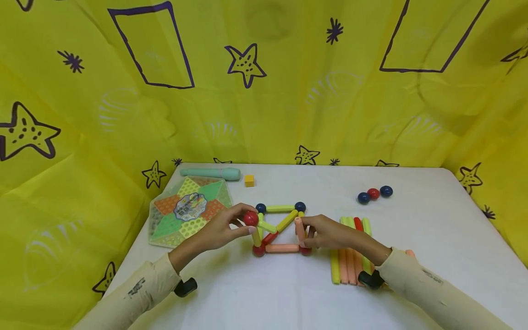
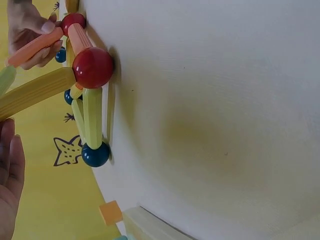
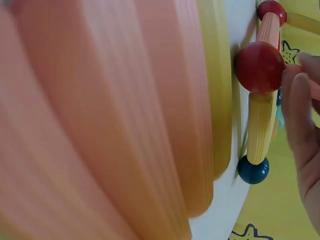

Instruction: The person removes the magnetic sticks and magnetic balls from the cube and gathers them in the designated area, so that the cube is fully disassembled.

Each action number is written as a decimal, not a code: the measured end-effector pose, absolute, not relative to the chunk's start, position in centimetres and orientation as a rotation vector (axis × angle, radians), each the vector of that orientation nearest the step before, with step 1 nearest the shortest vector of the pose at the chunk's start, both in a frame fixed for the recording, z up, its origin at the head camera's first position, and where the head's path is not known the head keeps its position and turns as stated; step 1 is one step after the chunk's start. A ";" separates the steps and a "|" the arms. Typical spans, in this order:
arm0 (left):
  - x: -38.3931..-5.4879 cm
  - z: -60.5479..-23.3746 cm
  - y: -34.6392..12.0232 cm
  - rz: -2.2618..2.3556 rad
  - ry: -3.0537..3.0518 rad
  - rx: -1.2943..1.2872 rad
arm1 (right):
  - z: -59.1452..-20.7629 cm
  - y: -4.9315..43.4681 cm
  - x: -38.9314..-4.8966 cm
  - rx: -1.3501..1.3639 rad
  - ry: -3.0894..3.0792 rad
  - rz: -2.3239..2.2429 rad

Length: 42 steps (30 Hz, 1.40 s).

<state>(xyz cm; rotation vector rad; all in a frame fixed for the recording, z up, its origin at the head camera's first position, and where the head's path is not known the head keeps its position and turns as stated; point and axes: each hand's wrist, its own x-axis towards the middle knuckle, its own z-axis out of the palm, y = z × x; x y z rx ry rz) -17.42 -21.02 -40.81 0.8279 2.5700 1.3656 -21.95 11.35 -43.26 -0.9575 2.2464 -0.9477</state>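
My left hand [image 1: 220, 229] grips a red ball [image 1: 250, 218] between thumb and fingers. Beneath that ball a yellow stick [image 1: 257, 237] rises from the front left red ball [image 1: 259, 250] of a rod-and-ball frame on the table. A light green stick [image 1: 267, 226] juts from the held ball to the right. With thumb and fingers, my right hand [image 1: 327, 231] pinches a salmon stick [image 1: 300, 229], upright over the front right red ball [image 1: 305, 250]. A salmon stick [image 1: 282, 248] joins the front balls; blue balls [image 1: 300, 207] mark the back corners. A yellow-and-red diagonal [image 1: 287, 221] crosses the frame.
A row of loose sticks [image 1: 343, 266] lies under my right forearm. Farther back are two blue balls and one red ball [image 1: 373, 194]. At left sit a patterned box [image 1: 165, 229], a mint-green tube-shaped object [image 1: 210, 173] and a small orange cube [image 1: 249, 180]. A yellow curtain [image 1: 280, 114] surrounds the table.
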 end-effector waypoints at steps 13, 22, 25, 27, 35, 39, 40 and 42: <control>-17.7 -40.6 -20.3 1.361 2.551 0.860 | -43.6 12.1 -21.8 -1.017 2.355 -0.925; -17.7 -40.2 -20.1 1.340 2.537 0.859 | -41.7 14.5 -21.9 -0.907 2.356 -1.093; -17.6 -40.1 -20.0 1.337 2.529 0.859 | -41.0 16.2 -21.8 -0.845 2.353 -1.142; -17.7 -40.1 -20.1 1.331 2.527 0.858 | -40.8 17.5 -21.7 -0.792 2.352 -1.186; -17.7 -39.9 -20.3 1.288 2.533 0.860 | -40.9 23.8 -20.2 -0.733 2.413 -1.327; -17.7 -39.9 -20.4 1.267 2.535 0.861 | -41.3 26.8 -18.9 -0.689 2.447 -1.290; -17.7 -39.9 -20.4 1.265 2.532 0.858 | -41.4 27.5 -18.6 -0.679 2.448 -1.285; -17.7 -40.0 -20.5 1.266 2.529 0.850 | -41.6 28.8 -18.0 -0.643 2.439 -1.299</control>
